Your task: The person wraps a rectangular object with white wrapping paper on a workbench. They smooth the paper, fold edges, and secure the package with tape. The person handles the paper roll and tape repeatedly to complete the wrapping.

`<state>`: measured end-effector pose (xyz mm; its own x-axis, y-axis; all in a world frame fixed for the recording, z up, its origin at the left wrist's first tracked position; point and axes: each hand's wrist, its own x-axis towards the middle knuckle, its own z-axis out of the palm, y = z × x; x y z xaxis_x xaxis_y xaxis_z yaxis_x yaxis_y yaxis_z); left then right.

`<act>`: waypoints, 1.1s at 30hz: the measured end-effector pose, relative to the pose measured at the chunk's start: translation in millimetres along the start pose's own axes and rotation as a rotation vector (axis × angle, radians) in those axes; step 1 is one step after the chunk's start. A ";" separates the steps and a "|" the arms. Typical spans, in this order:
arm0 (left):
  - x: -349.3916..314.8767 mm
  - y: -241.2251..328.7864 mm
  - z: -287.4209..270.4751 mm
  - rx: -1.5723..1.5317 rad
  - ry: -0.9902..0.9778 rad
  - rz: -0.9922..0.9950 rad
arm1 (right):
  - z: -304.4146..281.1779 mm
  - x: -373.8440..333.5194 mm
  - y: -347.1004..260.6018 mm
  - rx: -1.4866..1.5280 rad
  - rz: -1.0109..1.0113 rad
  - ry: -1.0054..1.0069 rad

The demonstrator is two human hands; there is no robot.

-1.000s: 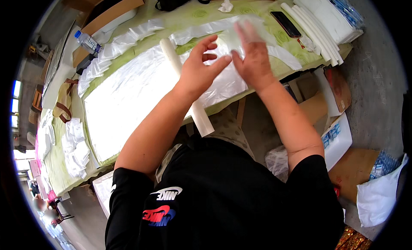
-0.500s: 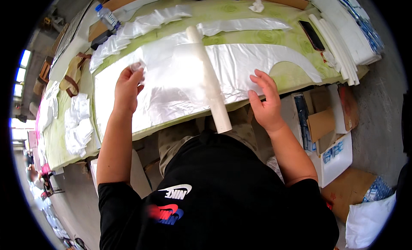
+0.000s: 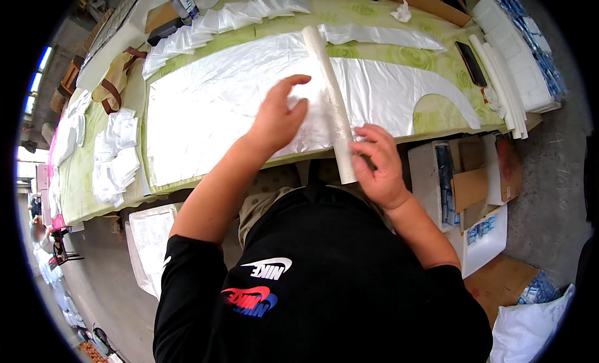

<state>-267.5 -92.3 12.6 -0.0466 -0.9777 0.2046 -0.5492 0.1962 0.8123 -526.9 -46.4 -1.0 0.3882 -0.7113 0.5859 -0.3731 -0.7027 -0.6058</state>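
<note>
A long white tube (image 3: 331, 85) lies across a silvery-white plastic sheet (image 3: 212, 101) spread on the table. Its near end sticks out past the table's front edge. My left hand (image 3: 276, 116) hovers over the sheet just left of the tube, thumb and forefinger spread, holding nothing. On the other side, my right hand (image 3: 379, 166) is beside the tube's near end, fingers bent and apart. Whether its fingertips touch the tube I cannot tell. Right of the tube, the sheet has a curved cut-out showing the green tablecloth (image 3: 437, 116).
Clear plastic packets (image 3: 240, 15) line the far side, with more packets (image 3: 115, 154) at left. A cloth bag (image 3: 118, 82) and bottle (image 3: 183, 4) stand at far left. A phone (image 3: 470, 62) lies beside white rolls (image 3: 499, 88). Cartons (image 3: 469, 182) sit below the table at right.
My left hand has moved right, from the sheet's left part to near the tube. My right hand has come closer to the tube's near end. The loose film around the tube now looks tighter.
</note>
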 end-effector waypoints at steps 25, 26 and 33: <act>18.0 6.3 10.6 0.510 -0.129 0.392 | 20.1 11.5 -30.3 0.015 -0.097 -0.215; 18.7 4.7 7.8 0.478 -0.119 0.345 | 20.0 11.1 -30.2 0.026 -0.099 -0.201; 10.8 7.7 -11.4 0.495 -0.025 0.405 | 20.4 9.9 -16.9 -0.092 -0.093 -0.088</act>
<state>-262.7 -100.5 27.3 -0.3475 -0.8360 0.4248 -0.8040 0.4987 0.3238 -499.5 -41.3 4.1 0.4950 -0.6420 0.5854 -0.4066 -0.7666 -0.4969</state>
